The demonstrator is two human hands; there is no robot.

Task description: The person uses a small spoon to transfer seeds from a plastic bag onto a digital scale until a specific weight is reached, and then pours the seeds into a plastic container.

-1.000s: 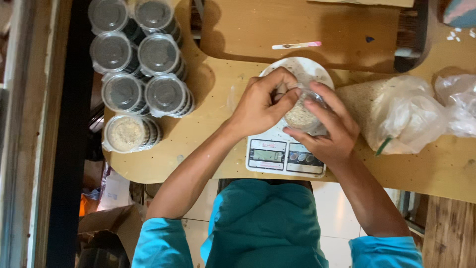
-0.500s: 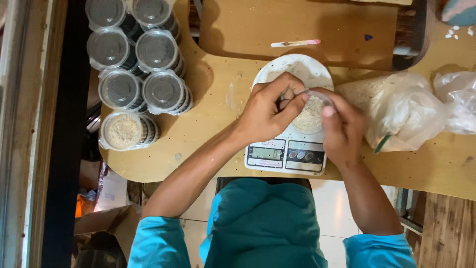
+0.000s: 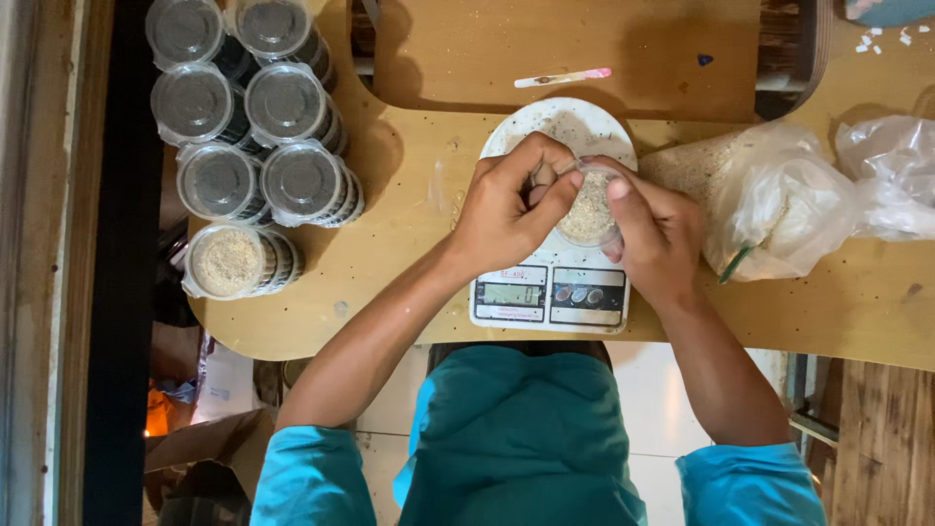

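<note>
Over the white digital kitchen scale (image 3: 550, 282) on the wooden surface (image 3: 409, 234), the left hand (image 3: 511, 205) and right hand (image 3: 657, 234) both close around a small clear plastic cup of pale grain (image 3: 589, 209), fingers curled on its rim.

We see a light wooden table (image 3: 390, 292) with a rounded cutout at its far edge. Beyond it lies a second wooden board (image 3: 584, 39). A dark gap (image 3: 122, 292) and wooden planks (image 3: 49, 263) run along the left. Pale floor (image 3: 399, 399) shows below the table; lighting is even.
</note>
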